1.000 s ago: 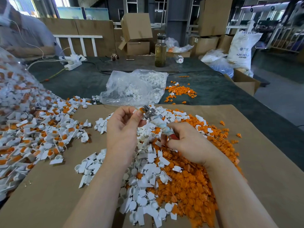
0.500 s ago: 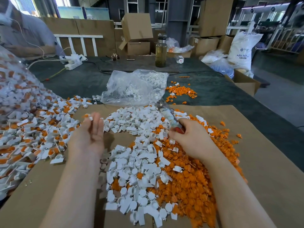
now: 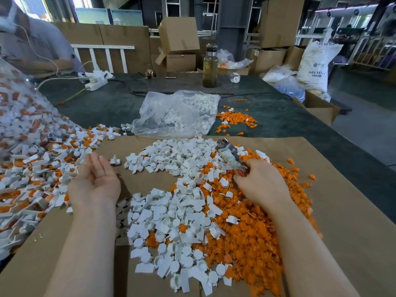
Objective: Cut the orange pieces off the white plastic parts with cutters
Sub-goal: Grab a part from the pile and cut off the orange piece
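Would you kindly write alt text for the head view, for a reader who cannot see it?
A person's right hand grips cutters over heaped orange pieces and white parts on cardboard, while the open, empty left hand reaches toward a pile of uncut parts. A plastic bag and bottle sit behind.

A cardboard sheet (image 3: 342, 211) is laid on the table (image 3: 289, 125), and a heap of cut parts (image 3: 171, 221) is spread on its middle, with cut-off pieces (image 3: 257, 232) heaped to the right. Uncut parts (image 3: 32, 168) are piled at the sheet's left edge, where the left hand (image 3: 95, 183) is held; the right hand (image 3: 262, 183) is set on the pieces' far end, with the cutters (image 3: 230, 155) gripped and pointed away. Behind the sheet a bag (image 3: 175, 112) is placed, a small scatter (image 3: 234, 120) just to its right, and a bottle (image 3: 210, 66) farther back.
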